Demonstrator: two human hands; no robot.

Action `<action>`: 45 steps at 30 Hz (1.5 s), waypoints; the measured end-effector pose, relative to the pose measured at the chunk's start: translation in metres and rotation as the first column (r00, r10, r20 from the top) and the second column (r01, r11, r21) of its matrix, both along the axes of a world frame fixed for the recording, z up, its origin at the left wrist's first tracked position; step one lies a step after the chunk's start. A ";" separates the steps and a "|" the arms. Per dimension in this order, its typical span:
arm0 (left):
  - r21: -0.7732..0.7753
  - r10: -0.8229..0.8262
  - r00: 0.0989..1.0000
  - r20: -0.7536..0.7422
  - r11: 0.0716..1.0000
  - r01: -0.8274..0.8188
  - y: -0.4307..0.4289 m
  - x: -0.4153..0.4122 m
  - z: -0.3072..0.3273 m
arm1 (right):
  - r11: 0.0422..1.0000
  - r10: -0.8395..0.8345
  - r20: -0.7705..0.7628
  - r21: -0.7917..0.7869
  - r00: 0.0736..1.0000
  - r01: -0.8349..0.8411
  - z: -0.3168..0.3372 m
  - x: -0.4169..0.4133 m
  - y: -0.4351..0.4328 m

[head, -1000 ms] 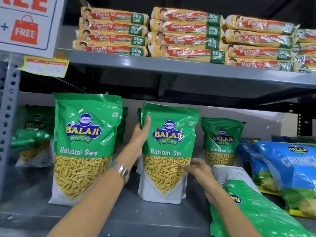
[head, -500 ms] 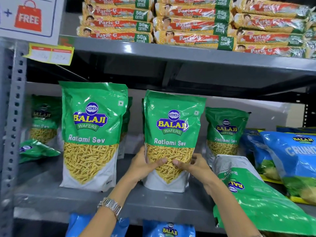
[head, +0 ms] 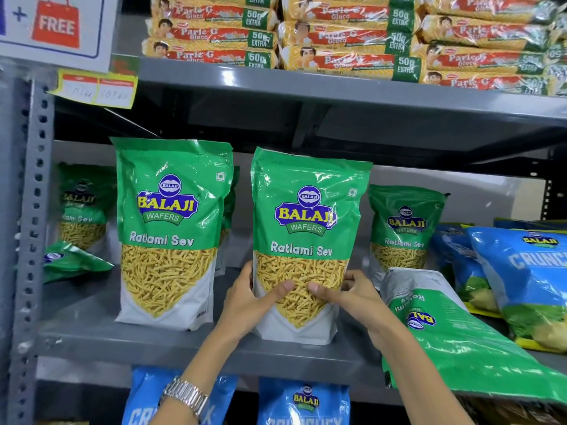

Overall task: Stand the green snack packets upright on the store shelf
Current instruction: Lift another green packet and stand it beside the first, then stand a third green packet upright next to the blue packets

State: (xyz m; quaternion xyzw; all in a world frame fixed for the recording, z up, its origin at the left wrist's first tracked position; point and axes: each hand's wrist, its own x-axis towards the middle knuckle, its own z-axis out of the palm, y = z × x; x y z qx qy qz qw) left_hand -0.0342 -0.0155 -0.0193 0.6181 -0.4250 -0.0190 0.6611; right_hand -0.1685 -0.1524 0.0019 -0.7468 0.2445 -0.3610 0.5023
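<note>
Green snack packet (head: 308, 228) upright on shelf (head: 122, 342), between both hands | left hand (head: 248, 305) and right hand (head: 349, 297) clasp its lower sides, thumbs pressed on front | another packet (head: 454, 335) lies flat beside right hand

Single head-worn, wide-angle view, facing a grey metal shelf (head: 171, 345) head-on and close — the middle tier fills the frame at roughly eye level. The line of sight tilts slightly downward: the underside of the upper tier (head: 337, 118) shows, and the front lip of the middle tier sits low in the frame, with a lower tier just entering at the bottom edge. Both forearms enter from the bottom — wide-angle bending curves the left upright (head: 30, 240). No second view exists for overlap.
</note>
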 end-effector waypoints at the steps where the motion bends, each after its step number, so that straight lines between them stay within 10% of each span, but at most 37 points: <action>1: -0.007 -0.008 1.000 -0.011 1.000 0.008 0.000 0.000 -0.001 | 1.000 -0.007 0.000 0.001 1.000 0.007 -0.001 -0.001 0.000; 12: -0.244 0.262 0.965 -0.009 0.935 -0.257 -0.002 -0.029 -0.018 | 0.976 -0.080 0.329 -0.166 0.941 0.141 -0.001 -0.085 0.027; 15: -0.390 0.260 0.920 0.295 0.911 -0.132 -0.002 -0.071 -0.037 | 0.877 -0.170 0.336 -0.378 0.926 0.298 -0.018 -0.151 0.025; 20: -0.222 0.186 0.490 0.852 0.975 0.016 -0.049 -0.104 -0.068 | 0.823 -0.248 0.265 -0.451 0.932 0.347 -0.033 -0.226 -0.004; 25: -0.256 0.131 0.659 0.741 0.962 0.097 -0.077 -0.110 -0.072 | 0.839 -0.224 0.100 -0.486 0.969 0.245 -0.044 -0.251 -0.028; 31: -0.326 0.074 0.853 0.516 0.938 0.116 -0.087 -0.121 -0.056 | 0.805 -0.246 0.291 -0.471 0.925 0.362 -0.028 -0.242 -0.041; 38: -0.534 0.216 0.904 0.370 0.846 0.016 -0.100 -0.143 0.052 | 0.674 -0.267 0.441 -0.550 0.857 0.493 0.065 -0.224 -0.077; 45: -0.375 0.105 0.954 0.280 0.927 0.008 -0.142 -0.143 0.112 | 0.738 -0.271 0.411 -0.492 0.870 0.462 0.152 -0.185 -0.143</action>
